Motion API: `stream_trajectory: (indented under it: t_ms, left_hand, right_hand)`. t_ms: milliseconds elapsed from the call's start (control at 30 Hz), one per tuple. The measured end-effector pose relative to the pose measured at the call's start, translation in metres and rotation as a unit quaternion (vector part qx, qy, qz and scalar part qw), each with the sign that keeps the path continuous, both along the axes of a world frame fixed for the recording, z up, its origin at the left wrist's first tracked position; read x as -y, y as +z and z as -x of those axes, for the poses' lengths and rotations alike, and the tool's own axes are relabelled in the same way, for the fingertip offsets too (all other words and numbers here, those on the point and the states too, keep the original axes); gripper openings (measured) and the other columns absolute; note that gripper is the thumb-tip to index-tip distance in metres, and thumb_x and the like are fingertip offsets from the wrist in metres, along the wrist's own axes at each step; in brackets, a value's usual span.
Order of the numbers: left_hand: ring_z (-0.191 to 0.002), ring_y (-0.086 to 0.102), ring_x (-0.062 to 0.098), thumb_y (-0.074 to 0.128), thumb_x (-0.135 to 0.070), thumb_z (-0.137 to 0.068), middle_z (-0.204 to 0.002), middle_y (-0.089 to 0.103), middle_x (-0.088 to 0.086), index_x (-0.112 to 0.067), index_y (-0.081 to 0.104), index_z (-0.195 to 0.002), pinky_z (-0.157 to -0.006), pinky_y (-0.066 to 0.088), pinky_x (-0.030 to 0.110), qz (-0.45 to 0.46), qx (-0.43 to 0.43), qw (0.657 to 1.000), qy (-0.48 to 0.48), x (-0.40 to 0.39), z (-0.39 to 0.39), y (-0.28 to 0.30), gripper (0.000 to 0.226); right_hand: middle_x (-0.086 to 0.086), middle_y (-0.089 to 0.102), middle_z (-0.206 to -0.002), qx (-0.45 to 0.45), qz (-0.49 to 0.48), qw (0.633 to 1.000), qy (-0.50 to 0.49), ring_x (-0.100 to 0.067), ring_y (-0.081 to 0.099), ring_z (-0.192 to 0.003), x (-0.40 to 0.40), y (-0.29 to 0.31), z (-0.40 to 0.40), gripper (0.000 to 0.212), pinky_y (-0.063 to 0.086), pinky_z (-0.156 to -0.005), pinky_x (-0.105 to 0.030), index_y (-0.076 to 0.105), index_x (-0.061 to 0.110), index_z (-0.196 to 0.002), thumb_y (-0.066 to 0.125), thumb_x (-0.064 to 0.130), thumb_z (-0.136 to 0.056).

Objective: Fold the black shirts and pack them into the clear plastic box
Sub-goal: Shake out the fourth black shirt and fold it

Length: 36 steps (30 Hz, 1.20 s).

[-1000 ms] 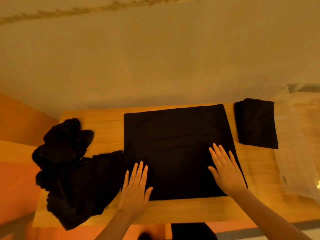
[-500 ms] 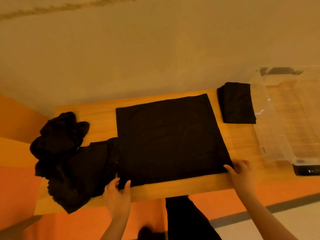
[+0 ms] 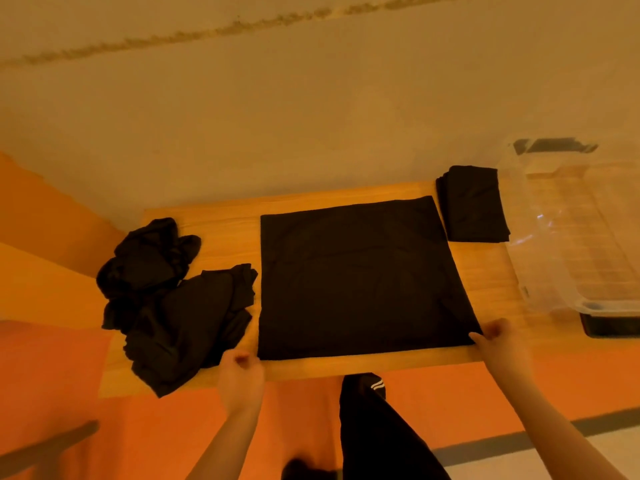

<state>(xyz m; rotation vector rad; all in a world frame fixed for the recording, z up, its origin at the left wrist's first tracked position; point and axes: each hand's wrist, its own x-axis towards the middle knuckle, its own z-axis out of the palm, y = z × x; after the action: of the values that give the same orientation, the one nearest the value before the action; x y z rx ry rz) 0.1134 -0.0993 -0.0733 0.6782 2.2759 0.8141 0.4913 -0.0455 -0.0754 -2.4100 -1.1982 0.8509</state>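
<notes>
Hands [image 3: 370, 358] pinching shirt [image 3: 356, 275] corners

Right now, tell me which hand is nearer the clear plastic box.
Right. The right hand pinches the spread shirt's near corner just beside the clear plastic box; the left hand holds the opposite near corner.

Wooden table [image 3: 221, 220] bearing black shirts [image 3: 356, 278] (box [image 3: 568, 237] too)
</notes>
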Motion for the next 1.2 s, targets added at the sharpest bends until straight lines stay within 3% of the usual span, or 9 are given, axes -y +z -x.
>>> stream_trajectory:
  t_ms: [100,200,333,433,500,567,667,800,1200]
  left_hand:
    - [-0.093,0.059,0.027,0.056,-0.011,-0.087,-0.094,0.061,0.006,-0.01,0.06,-0.095,-0.076,0.051,0.04,-0.056,-0.168,0.967,-0.184,-0.006,-0.006,-0.003,0.009]
    - [-0.124,0.049,0.026,0.041,-0.035,-0.092,-0.133,0.052,0.009,-0.012,0.053,-0.127,-0.097,0.043,0.043,-0.037,-0.286,0.86,-0.421,-0.015,-0.015,-0.021,0.044]
    - [-0.14,0.023,0.021,0.003,-0.048,-0.097,-0.142,0.041,0.011,-0.008,0.035,-0.137,-0.11,0.028,0.042,0.103,-0.315,0.815,-0.476,-0.017,-0.001,-0.041,0.065]
    - [-0.144,-0.007,0.017,0.003,-0.048,-0.097,-0.144,0.037,0.011,-0.008,0.03,-0.138,-0.112,0.001,0.04,0.126,-0.32,0.819,-0.459,-0.003,0.003,-0.042,0.063]
    - [-0.144,-0.001,0.022,0.007,-0.045,-0.097,-0.144,0.038,0.013,-0.008,0.029,-0.138,-0.111,-0.003,0.042,0.116,-0.308,0.839,-0.434,-0.01,-0.009,-0.028,0.06]
    - [-0.141,0.011,0.026,0.019,-0.041,-0.095,-0.147,0.033,0.014,-0.007,0.028,-0.14,-0.113,-0.001,0.044,0.065,-0.317,0.848,-0.42,-0.043,-0.025,-0.02,0.057]
    - [-0.142,0.003,0.025,0.021,-0.039,-0.094,-0.154,0.016,0.012,-0.008,0.02,-0.146,-0.115,0.003,0.044,0.008,-0.333,0.834,-0.44,-0.125,-0.048,-0.008,0.06]
    - [-0.143,-0.01,0.023,0.025,-0.04,-0.098,-0.157,-0.002,0.008,-0.014,0.005,-0.149,-0.114,-0.006,0.042,0.053,-0.339,0.811,-0.475,-0.215,-0.046,-0.019,0.061]
    - [-0.143,0.003,0.025,0.021,-0.045,-0.093,-0.155,0.012,0.014,-0.009,0.015,-0.147,-0.113,0.006,0.049,0.04,-0.375,0.809,-0.45,-0.219,0.006,-0.038,0.064]
  right_hand:
    - [-0.018,0.053,-0.123,0.102,-0.086,0.981,0.139,-0.036,0.053,-0.109,-0.009,0.007,0.019,0.039,0.048,-0.086,-0.045,0.052,0.0,-0.123,0.061,0.013,-0.087]
    - [-0.013,0.039,-0.144,0.159,-0.113,0.929,0.315,-0.031,0.037,-0.133,-0.019,-0.002,0.04,0.053,0.036,-0.104,-0.045,0.043,0.006,-0.136,0.06,0.022,-0.088]
    - [-0.005,0.02,-0.151,0.206,-0.003,0.898,0.388,-0.017,0.006,-0.142,-0.028,-0.028,0.027,0.07,0.017,-0.112,-0.039,0.017,0.013,-0.144,0.003,0.058,-0.093]
    - [-0.013,0.031,-0.148,0.195,0.06,0.901,0.382,-0.013,-0.004,-0.143,-0.029,-0.029,0.008,0.073,0.014,-0.114,-0.04,0.019,0.01,-0.144,-0.001,0.059,-0.093]
    - [-0.011,0.02,-0.152,0.192,0.042,0.915,0.352,-0.016,0.0,-0.142,-0.037,-0.022,0.012,0.076,0.013,-0.114,-0.043,0.012,0.011,-0.144,-0.003,0.063,-0.09]
    - [-0.006,0.012,-0.154,0.185,-0.007,0.922,0.34,-0.015,0.0,-0.141,-0.065,-0.008,0.035,0.073,0.007,-0.114,-0.04,0.008,0.013,-0.144,0.002,0.06,-0.088]
    - [-0.004,0.005,-0.156,0.199,-0.062,0.896,0.391,-0.014,-0.005,-0.141,-0.128,0.003,0.088,0.064,0.0,-0.113,-0.034,0.009,0.013,-0.148,0.018,0.048,-0.095]
    - [-0.003,-0.008,-0.157,0.217,-0.019,0.866,0.449,-0.018,-0.011,-0.143,-0.201,-0.017,0.125,0.062,-0.004,-0.115,-0.036,-0.002,0.015,-0.148,0.021,0.044,-0.098]
    - [-0.001,-0.005,-0.152,0.229,-0.048,0.856,0.461,-0.015,-0.008,-0.14,-0.227,-0.028,0.095,0.072,-0.003,-0.114,-0.037,-0.003,0.016,-0.144,-0.002,0.058,-0.087]
